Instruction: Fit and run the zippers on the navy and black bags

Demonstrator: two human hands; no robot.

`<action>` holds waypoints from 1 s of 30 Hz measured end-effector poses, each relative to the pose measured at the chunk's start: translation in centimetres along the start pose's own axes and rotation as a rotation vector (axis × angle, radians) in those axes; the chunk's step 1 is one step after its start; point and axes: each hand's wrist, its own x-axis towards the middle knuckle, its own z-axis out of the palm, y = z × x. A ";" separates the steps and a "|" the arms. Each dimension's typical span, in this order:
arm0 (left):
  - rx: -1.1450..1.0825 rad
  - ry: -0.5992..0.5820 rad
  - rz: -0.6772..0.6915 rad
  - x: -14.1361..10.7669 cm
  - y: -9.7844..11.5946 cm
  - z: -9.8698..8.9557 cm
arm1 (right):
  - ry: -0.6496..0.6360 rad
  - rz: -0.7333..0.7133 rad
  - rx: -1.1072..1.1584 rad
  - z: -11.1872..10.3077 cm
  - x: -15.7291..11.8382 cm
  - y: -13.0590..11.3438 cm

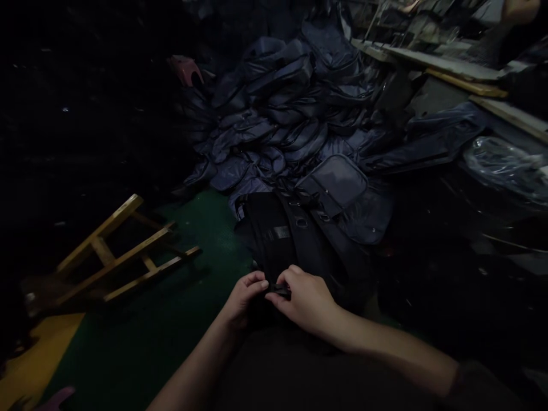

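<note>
A black backpack (274, 228) lies in front of me with its padded shoulder straps (301, 220) and their buckles facing up. At its near end, my left hand (246, 294) is closed, thumb and fingers pinching a short dark strap (280, 290). My right hand (303, 297) is closed on the same strap from the other side, its thumb and index finger almost meeting the left fingertips. Shadow hides where the strap joins the bag.
Behind the backpack rises a heap of dark blue bags (278, 108). A wooden stool (124, 251) lies tipped on the green floor (205, 228) at left. Workbenches (449, 63) and clear plastic wrapping (505, 162) are at right. Part of another person's arm (520, 10) shows at top right.
</note>
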 end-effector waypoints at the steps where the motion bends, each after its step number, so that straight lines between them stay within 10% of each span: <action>1: -0.006 -0.006 0.004 0.0 0.0 0.0 | 0.005 0.030 0.003 0.1 0.1 -0.2; 16: 0.011 -0.022 0.027 0.3 -0.9 -0.9 | -0.068 -0.064 0.129 0.2 0.7 0.8; 21: -0.024 -0.044 0.013 0.3 -1.0 -1.1 | 0.179 0.007 0.107 -2.4 -1.1 3.7; 25: -0.047 -0.055 -0.001 0.3 -1.1 -1.2 | 0.601 0.365 -0.146 -7.5 -2.8 9.9; 30: -0.062 -0.067 -0.021 0.3 -0.9 -1.1 | 0.588 0.480 -0.375 -9.4 -3.3 13.2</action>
